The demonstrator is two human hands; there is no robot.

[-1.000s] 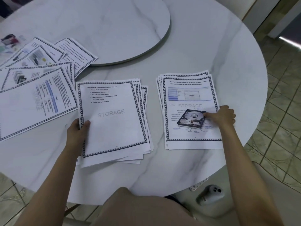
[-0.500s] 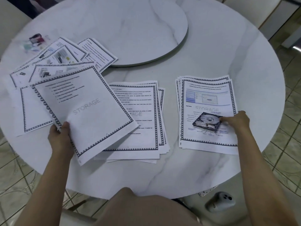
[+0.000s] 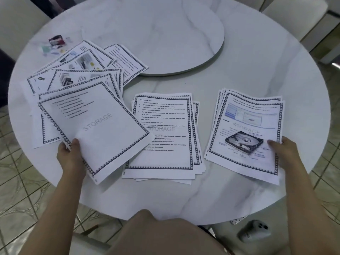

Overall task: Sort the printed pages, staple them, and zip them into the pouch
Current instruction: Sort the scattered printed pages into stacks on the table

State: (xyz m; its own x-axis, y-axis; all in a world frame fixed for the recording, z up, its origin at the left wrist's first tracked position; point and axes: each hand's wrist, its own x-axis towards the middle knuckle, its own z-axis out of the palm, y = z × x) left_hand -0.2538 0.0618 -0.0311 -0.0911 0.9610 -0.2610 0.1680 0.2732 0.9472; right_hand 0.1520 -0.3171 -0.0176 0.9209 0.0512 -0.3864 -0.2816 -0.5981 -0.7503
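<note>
While left grip pinches bulleted page, right grip pinches diagram page.

At left lies a loose spread of bordered pages, a tilted STORAGE page over it; then a centre stack and a right stack.

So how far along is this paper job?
Partly sorted: pages lie in a left spread, a middle stack and a right stack. In hand: the left grip holds one page partly over the spread; the right grip pinches the right stack's edge. Left: finishing the sort, stapling, zipping. No staple shows, and I can't make out a pouch; the small items far left are blurred.
</note>
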